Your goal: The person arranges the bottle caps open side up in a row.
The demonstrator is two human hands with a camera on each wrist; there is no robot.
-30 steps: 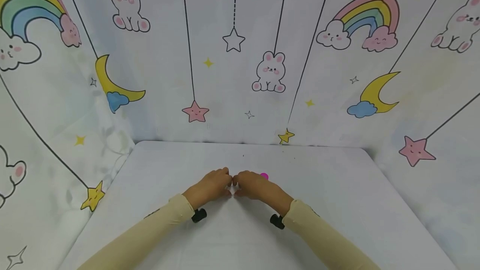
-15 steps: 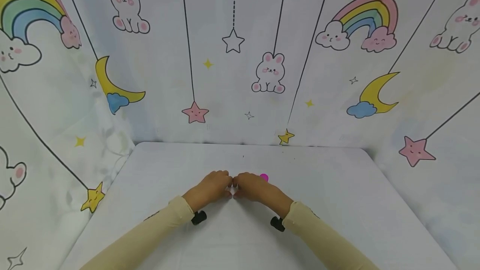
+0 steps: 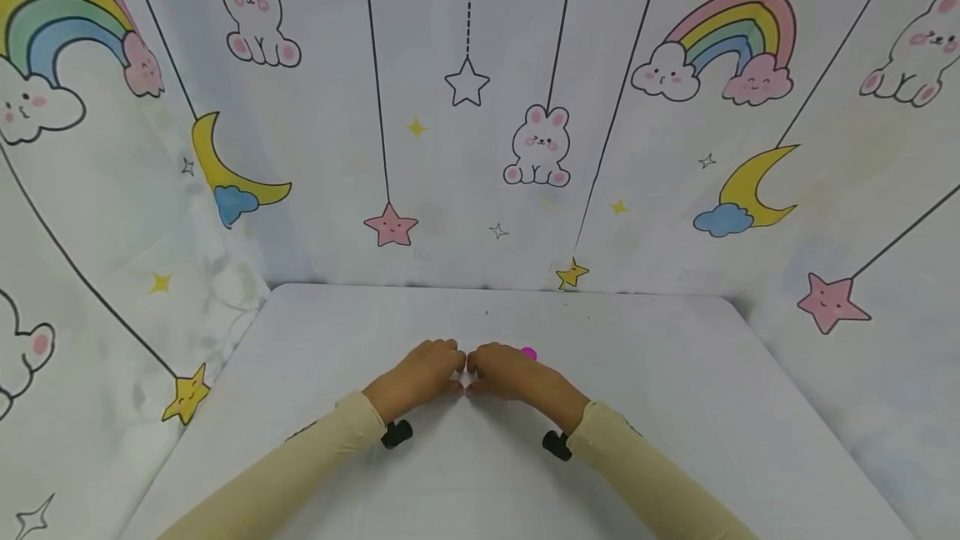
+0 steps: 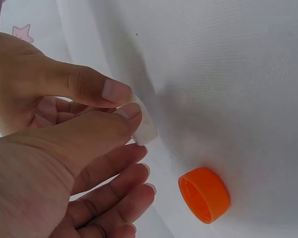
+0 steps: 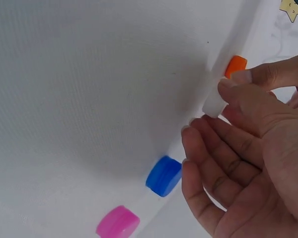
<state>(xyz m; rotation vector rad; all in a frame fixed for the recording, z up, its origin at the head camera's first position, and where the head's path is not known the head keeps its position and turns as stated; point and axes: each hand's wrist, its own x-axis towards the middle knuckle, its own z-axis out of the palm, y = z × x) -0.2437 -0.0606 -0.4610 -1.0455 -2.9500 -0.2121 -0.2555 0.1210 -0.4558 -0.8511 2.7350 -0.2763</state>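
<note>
Out over the white table, my left hand (image 3: 422, 370) and right hand (image 3: 508, 370) meet at the fingertips. Between them is a small white bottle cap (image 4: 146, 128), mostly covered by the thumbs. Both hands pinch it with thumb and index finger, seen also as a white cap (image 5: 214, 103) in the right wrist view. The other fingers of both hands are loosely bent. Beside the left hand sits an orange bottle cap (image 4: 216, 194), tipped so its hollow inside shows. By the right hand's fingers lies a blue bottle cap (image 5: 164, 176).
A pink bottle cap (image 5: 118, 223) lies past the blue one; its top edge shows behind the right wrist in the head view. The white table (image 3: 480, 473) ends at a cloth backdrop (image 3: 330, 107) printed with rabbits, stars and rainbows.
</note>
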